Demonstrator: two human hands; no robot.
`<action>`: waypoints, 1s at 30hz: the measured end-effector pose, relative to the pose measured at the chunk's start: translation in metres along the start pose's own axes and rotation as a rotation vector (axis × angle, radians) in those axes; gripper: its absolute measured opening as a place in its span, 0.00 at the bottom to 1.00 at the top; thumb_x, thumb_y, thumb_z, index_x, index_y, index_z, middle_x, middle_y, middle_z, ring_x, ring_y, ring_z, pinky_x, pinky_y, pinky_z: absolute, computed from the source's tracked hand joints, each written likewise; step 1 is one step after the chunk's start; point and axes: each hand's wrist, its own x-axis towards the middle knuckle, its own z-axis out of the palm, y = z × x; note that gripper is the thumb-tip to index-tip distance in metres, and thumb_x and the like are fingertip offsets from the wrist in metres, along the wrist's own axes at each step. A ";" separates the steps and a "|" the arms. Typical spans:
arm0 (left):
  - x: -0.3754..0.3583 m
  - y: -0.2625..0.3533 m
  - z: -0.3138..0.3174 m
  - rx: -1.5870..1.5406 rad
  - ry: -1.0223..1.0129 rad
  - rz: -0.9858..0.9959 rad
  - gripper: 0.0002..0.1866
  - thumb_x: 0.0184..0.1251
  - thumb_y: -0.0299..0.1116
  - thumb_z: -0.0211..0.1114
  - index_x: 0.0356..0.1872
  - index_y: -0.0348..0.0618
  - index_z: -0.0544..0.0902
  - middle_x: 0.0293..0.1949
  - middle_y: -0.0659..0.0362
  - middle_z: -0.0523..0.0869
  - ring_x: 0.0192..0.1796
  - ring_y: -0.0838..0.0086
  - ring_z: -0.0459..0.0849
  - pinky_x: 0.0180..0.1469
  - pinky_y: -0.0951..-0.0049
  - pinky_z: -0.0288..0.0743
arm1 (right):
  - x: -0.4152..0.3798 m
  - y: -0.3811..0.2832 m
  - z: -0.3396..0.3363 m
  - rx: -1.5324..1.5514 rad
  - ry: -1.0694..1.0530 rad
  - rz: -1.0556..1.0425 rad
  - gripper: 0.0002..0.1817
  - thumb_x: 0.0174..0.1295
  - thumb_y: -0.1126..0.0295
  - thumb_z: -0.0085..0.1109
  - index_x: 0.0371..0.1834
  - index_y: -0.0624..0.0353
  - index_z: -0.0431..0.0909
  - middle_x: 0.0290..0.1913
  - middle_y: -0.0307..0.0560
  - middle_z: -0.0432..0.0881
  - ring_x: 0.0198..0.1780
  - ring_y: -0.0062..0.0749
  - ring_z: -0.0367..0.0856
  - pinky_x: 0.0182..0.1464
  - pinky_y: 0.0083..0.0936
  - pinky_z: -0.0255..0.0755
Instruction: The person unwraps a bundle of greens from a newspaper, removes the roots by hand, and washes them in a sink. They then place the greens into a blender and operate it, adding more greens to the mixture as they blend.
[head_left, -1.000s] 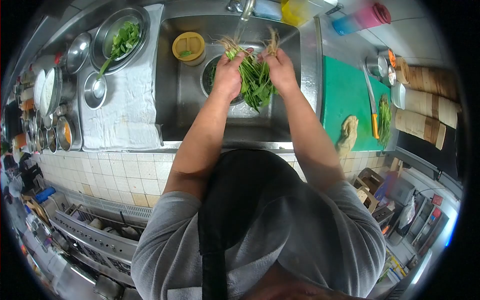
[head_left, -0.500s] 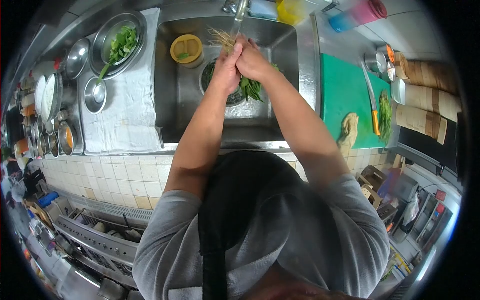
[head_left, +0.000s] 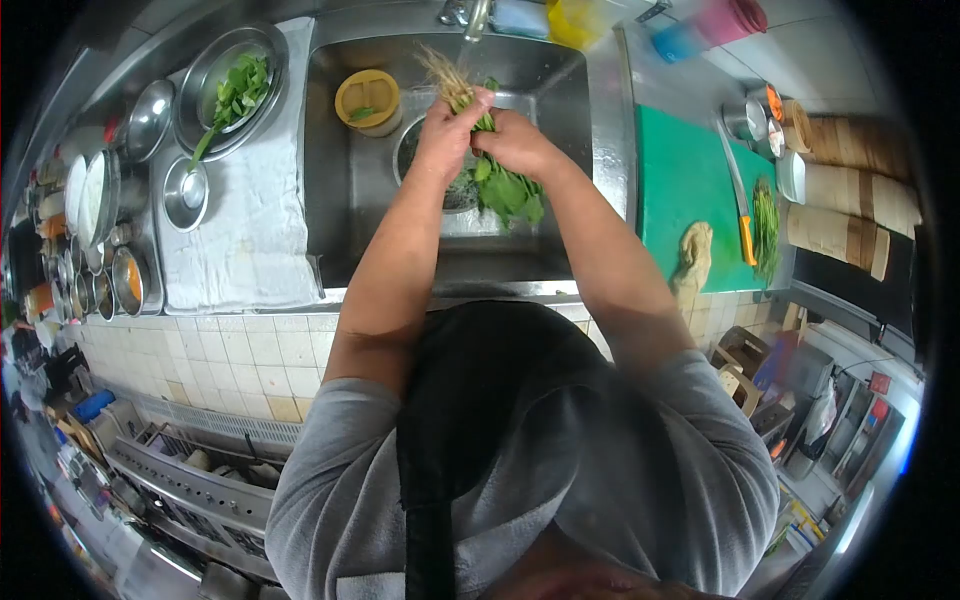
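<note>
A bunch of leafy greens [head_left: 508, 192] is held over the sink [head_left: 345, 215], its pale stringy roots pointing toward the tap [head_left: 477, 20] and its leaves hanging toward me. My left hand [head_left: 450, 132] is closed round the stems just below the roots. Beside it, my right hand [head_left: 512, 143] grips the same bunch lower down, with leaves spilling out beneath the palm. Under both hands sits a round metal strainer or bowl [head_left: 407, 152], partly hidden by the greens. A yellow-topped round container [head_left: 367, 96] stands in the sink to the left, a green leaf on top.
On the right, a green cutting board [head_left: 670, 190] bears a knife [head_left: 743, 205], thin green stalks [head_left: 766, 230] and a crumpled tan cloth [head_left: 695, 250]. Left of the sink, a white cloth [head_left: 240, 250] carries metal bowls [head_left: 187, 195] and a basin with cut greens [head_left: 240, 92].
Both hands have drawn the bunch slightly toward me, away from the tap. The leaves now hang lower and more spread, and the hands have turned so more stems show between them.
</note>
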 end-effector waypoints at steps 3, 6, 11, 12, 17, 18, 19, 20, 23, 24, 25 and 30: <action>0.003 0.008 0.003 0.071 -0.061 0.055 0.16 0.69 0.27 0.70 0.53 0.36 0.77 0.48 0.53 0.85 0.49 0.68 0.86 0.56 0.67 0.80 | 0.002 0.007 0.004 0.008 -0.023 0.061 0.22 0.54 0.65 0.63 0.48 0.72 0.82 0.42 0.61 0.87 0.45 0.49 0.87 0.52 0.38 0.77; 0.003 0.009 0.008 0.127 -0.075 0.133 0.17 0.67 0.20 0.69 0.53 0.37 0.75 0.45 0.53 0.85 0.46 0.66 0.88 0.52 0.66 0.82 | 0.001 0.018 0.014 0.505 -0.062 0.011 0.20 0.52 0.70 0.64 0.47 0.71 0.81 0.41 0.56 0.87 0.43 0.41 0.87 0.49 0.33 0.78; -0.012 0.019 0.007 -0.097 -0.241 0.096 0.12 0.69 0.22 0.68 0.49 0.37 0.77 0.36 0.56 0.84 0.38 0.69 0.86 0.42 0.67 0.83 | -0.009 0.027 0.022 0.786 -0.132 -0.015 0.16 0.51 0.73 0.66 0.42 0.70 0.81 0.36 0.49 0.85 0.39 0.32 0.84 0.44 0.27 0.77; -0.016 0.022 0.008 -0.133 -0.234 0.094 0.11 0.69 0.23 0.68 0.48 0.37 0.78 0.32 0.58 0.84 0.34 0.71 0.85 0.39 0.68 0.83 | -0.012 0.028 0.024 0.743 -0.124 0.013 0.15 0.51 0.72 0.67 0.41 0.70 0.81 0.35 0.48 0.84 0.38 0.31 0.84 0.43 0.27 0.76; -0.025 0.032 0.013 -0.094 -0.168 -0.079 0.07 0.74 0.33 0.67 0.42 0.43 0.78 0.19 0.66 0.70 0.19 0.80 0.68 0.22 0.75 0.64 | -0.005 0.036 0.059 0.195 0.069 0.018 0.16 0.53 0.68 0.67 0.38 0.72 0.82 0.37 0.58 0.86 0.40 0.41 0.86 0.45 0.33 0.78; -0.025 0.029 0.012 -0.052 -0.146 -0.088 0.08 0.74 0.33 0.67 0.42 0.44 0.78 0.19 0.66 0.70 0.18 0.80 0.68 0.21 0.76 0.63 | -0.010 0.033 0.066 0.122 0.138 -0.040 0.16 0.54 0.68 0.66 0.39 0.71 0.82 0.39 0.61 0.87 0.42 0.45 0.87 0.47 0.35 0.78; -0.025 0.027 0.012 -0.010 -0.125 -0.098 0.08 0.73 0.34 0.68 0.41 0.44 0.77 0.18 0.67 0.70 0.17 0.81 0.67 0.20 0.76 0.62 | -0.014 0.031 0.071 0.047 0.208 -0.095 0.15 0.55 0.67 0.65 0.39 0.71 0.83 0.41 0.64 0.87 0.43 0.49 0.88 0.48 0.38 0.79; -0.026 0.024 0.011 0.037 -0.121 -0.118 0.08 0.73 0.33 0.68 0.41 0.44 0.77 0.19 0.66 0.70 0.17 0.81 0.66 0.19 0.76 0.61 | -0.016 0.030 0.072 -0.034 0.185 -0.076 0.14 0.56 0.67 0.63 0.40 0.69 0.84 0.43 0.64 0.87 0.46 0.51 0.88 0.50 0.40 0.79; -0.039 0.018 0.011 0.161 -0.128 -0.189 0.08 0.73 0.32 0.68 0.41 0.43 0.77 0.19 0.66 0.71 0.17 0.82 0.66 0.17 0.76 0.59 | -0.032 0.028 0.074 -0.330 0.079 -0.005 0.14 0.59 0.68 0.58 0.44 0.63 0.85 0.47 0.63 0.87 0.51 0.55 0.87 0.55 0.44 0.79; -0.043 0.022 0.012 0.189 -0.149 -0.214 0.08 0.73 0.33 0.68 0.41 0.44 0.76 0.19 0.66 0.71 0.16 0.82 0.66 0.16 0.76 0.59 | -0.043 0.016 0.066 -0.471 0.025 0.021 0.14 0.60 0.68 0.57 0.46 0.61 0.85 0.47 0.62 0.88 0.51 0.54 0.87 0.55 0.44 0.79; -0.046 0.027 0.016 0.215 -0.178 -0.237 0.08 0.73 0.33 0.68 0.41 0.44 0.76 0.19 0.67 0.70 0.16 0.82 0.66 0.16 0.75 0.59 | -0.055 0.016 0.057 -0.612 -0.028 0.054 0.15 0.61 0.69 0.56 0.48 0.59 0.85 0.47 0.61 0.88 0.52 0.53 0.87 0.56 0.45 0.79; -0.075 0.032 0.039 0.287 -0.184 -0.215 0.11 0.71 0.37 0.70 0.42 0.46 0.76 0.19 0.68 0.68 0.17 0.83 0.65 0.18 0.77 0.61 | -0.118 0.057 -0.005 -0.567 0.305 -0.063 0.15 0.61 0.68 0.57 0.50 0.54 0.82 0.45 0.59 0.88 0.48 0.54 0.87 0.51 0.46 0.80</action>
